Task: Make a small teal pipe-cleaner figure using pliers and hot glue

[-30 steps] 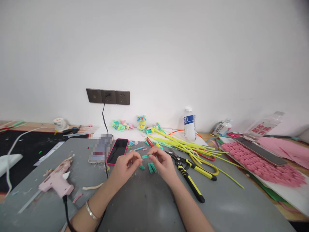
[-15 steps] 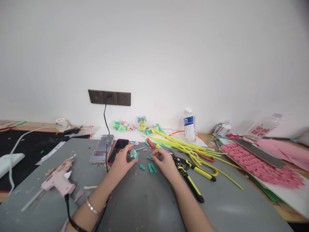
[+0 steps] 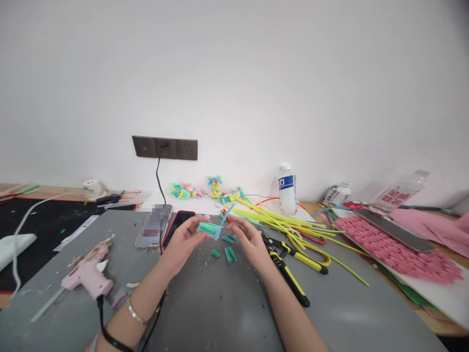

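Note:
My left hand (image 3: 185, 244) is closed around a small teal-green fuzzy craft piece (image 3: 208, 228), pinched between thumb and fingers. A light-blue strip (image 3: 225, 219) sticks up at a slant from its right end. Just right of that strip is my right hand (image 3: 249, 239), its thumb and fingertips apart with nothing visible between them. Below the hands, short teal fuzzy pieces (image 3: 229, 255) lie on the grey work surface (image 3: 220, 303), and a separate small teal piece (image 3: 215, 253) lies to their left.
Black-and-yellow pliers (image 3: 289, 278) and long yellow fuzzy stems (image 3: 286, 220) lie to the right. A pink glue gun (image 3: 88, 278) with a black cord lies left. Phones (image 3: 154, 227) sit behind my left hand. Small figures (image 3: 215, 187) and a bottle (image 3: 287, 190) stand near the wall.
My left hand has turned the craft piece, so its long teal side shows and the blue strip points upward. My right hand has risen from the loose teal pieces, its pinch opened.

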Available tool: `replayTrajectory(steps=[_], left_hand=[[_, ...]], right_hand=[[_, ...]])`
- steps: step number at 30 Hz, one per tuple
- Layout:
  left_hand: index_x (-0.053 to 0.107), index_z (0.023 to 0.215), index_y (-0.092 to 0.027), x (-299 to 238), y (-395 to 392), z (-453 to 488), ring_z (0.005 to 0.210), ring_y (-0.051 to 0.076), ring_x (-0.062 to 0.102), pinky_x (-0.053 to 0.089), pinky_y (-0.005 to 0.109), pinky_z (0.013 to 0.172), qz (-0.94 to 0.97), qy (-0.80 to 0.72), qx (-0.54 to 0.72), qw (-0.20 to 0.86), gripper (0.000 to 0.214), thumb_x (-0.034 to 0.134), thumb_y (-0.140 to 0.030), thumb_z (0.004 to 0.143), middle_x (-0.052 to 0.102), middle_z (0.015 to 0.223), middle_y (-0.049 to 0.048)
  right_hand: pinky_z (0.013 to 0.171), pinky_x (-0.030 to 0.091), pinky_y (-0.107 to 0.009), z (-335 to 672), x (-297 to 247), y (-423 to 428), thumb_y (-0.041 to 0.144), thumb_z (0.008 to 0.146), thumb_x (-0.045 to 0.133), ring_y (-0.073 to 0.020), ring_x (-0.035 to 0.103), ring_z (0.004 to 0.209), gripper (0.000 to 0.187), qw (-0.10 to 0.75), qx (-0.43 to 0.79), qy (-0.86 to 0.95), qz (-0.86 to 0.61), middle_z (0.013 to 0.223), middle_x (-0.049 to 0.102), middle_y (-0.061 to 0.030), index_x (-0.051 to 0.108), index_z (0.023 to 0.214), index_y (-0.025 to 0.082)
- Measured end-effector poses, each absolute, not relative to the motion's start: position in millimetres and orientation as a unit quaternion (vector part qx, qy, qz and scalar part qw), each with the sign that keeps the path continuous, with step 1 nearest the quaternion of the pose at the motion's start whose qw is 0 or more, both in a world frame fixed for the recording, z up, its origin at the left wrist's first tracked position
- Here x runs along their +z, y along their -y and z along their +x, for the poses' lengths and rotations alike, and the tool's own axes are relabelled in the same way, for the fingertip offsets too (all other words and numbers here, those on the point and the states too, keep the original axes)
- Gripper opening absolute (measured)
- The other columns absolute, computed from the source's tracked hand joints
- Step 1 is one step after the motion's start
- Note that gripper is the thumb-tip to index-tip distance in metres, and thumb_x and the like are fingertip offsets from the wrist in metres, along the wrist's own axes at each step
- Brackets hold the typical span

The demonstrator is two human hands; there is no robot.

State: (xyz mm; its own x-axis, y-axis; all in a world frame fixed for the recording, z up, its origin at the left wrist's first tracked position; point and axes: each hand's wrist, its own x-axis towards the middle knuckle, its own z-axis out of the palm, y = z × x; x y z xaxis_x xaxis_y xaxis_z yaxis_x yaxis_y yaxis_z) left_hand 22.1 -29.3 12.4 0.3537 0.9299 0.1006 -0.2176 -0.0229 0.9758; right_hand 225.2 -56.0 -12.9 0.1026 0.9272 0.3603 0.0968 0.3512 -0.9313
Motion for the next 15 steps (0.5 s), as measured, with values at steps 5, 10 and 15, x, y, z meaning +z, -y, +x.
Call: replayTrajectory(steps=[5, 10, 15], left_hand=[[0.068, 0.102, -0.018, 16.1, 34.1, 24.0, 0.105, 0.023, 0.062, 0.051, 0.031, 0.083, 0.566, -0.302, 0.417, 0.643, 0.034, 0.08, -0.035, 0.074, 0.068, 0.117, 0.0105], [0.067, 0.103, -0.019, 14.4, 35.3, 23.7, 0.09, 0.018, 0.066, 0.052, 0.03, 0.079, 0.503, -0.282, 0.377, 0.725, 0.035, 0.082, -0.033, 0.074, 0.07, 0.106, 0.0063], [0.063, 0.097, -0.019, 9.4, 36.2, 21.6, 0.077, 0.016, 0.069, 0.049, 0.024, 0.064, 0.452, -0.259, 0.3, 0.799, 0.031, 0.081, -0.033, 0.077, 0.069, 0.088, 0.0033]], right_hand=[[0.061, 0.049, -0.03, 218.1, -6.2, 59.2, 0.054, 0.083, 0.065, -0.0169, 0.058, 0.064, 0.036, 0.6, 0.369, 0.561, -0.435, 0.071, 0.062, -0.0019, 0.07, 0.092, 0.019], [0.058, 0.047, -0.03, 219.7, -3.7, 59.1, 0.055, 0.08, 0.068, -0.0162, 0.054, 0.059, 0.035, 0.605, 0.389, 0.544, -0.433, 0.067, 0.062, -0.0017, 0.07, 0.079, 0.02], [0.059, 0.046, -0.029, 221.7, -10.4, 56.7, 0.053, 0.079, 0.071, -0.0143, 0.052, 0.056, 0.033, 0.626, 0.452, 0.502, -0.391, 0.068, 0.062, 0.0001, 0.063, 0.077, 0.021]])
